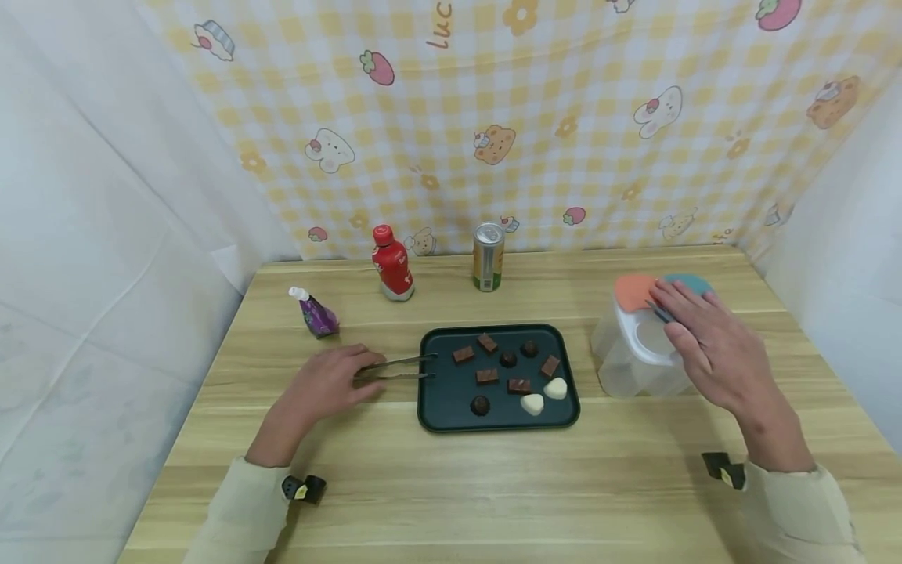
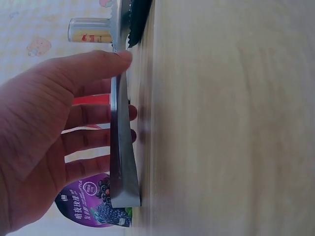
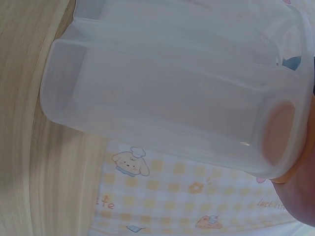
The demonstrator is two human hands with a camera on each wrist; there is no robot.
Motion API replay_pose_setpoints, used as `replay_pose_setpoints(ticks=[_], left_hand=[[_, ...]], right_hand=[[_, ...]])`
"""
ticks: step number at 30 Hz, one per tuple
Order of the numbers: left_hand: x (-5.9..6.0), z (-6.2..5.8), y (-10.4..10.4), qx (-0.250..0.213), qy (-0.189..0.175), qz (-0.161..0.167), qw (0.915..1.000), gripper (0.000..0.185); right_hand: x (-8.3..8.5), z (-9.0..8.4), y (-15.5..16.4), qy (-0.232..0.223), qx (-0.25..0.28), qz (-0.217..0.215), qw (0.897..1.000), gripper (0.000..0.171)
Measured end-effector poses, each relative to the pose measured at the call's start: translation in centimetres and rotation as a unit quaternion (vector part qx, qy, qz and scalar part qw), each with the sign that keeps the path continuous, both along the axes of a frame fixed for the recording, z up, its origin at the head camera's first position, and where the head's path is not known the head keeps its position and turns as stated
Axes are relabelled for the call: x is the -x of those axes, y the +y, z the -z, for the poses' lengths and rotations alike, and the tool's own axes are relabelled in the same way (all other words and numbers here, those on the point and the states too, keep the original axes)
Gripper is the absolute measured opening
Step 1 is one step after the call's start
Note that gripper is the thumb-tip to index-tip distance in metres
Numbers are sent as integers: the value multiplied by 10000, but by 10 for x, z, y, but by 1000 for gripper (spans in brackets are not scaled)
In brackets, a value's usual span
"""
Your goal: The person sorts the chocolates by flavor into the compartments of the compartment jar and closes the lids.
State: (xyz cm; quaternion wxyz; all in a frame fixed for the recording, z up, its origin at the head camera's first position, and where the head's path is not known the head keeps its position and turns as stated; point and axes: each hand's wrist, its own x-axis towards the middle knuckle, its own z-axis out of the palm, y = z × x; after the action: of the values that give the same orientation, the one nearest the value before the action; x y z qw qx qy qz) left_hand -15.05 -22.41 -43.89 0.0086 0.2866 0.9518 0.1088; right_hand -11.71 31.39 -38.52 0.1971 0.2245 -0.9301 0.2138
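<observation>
You wear pale cream long sleeves ending at both wrists, the left hand and right hand bare. A small black clip-like device with a yellowish mark sits beside each cuff.

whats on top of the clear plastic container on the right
The container carries a white lid with an orange flap and a teal flap. The right hand rests over the lid, hiding part of it.
</observation>
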Motion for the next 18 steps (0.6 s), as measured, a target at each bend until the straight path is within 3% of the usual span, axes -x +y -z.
replay_pose_setpoints(ticks=[8, 18], left_hand=[[3, 1, 0, -26, -251, -47, 9997, 33], [4, -4, 7, -133, -281, 7, 9995, 34]], right_hand=[[1, 1, 0, 91, 38, -4, 10000, 46], [1, 0, -1, 124, 73, 21, 9999, 46]])
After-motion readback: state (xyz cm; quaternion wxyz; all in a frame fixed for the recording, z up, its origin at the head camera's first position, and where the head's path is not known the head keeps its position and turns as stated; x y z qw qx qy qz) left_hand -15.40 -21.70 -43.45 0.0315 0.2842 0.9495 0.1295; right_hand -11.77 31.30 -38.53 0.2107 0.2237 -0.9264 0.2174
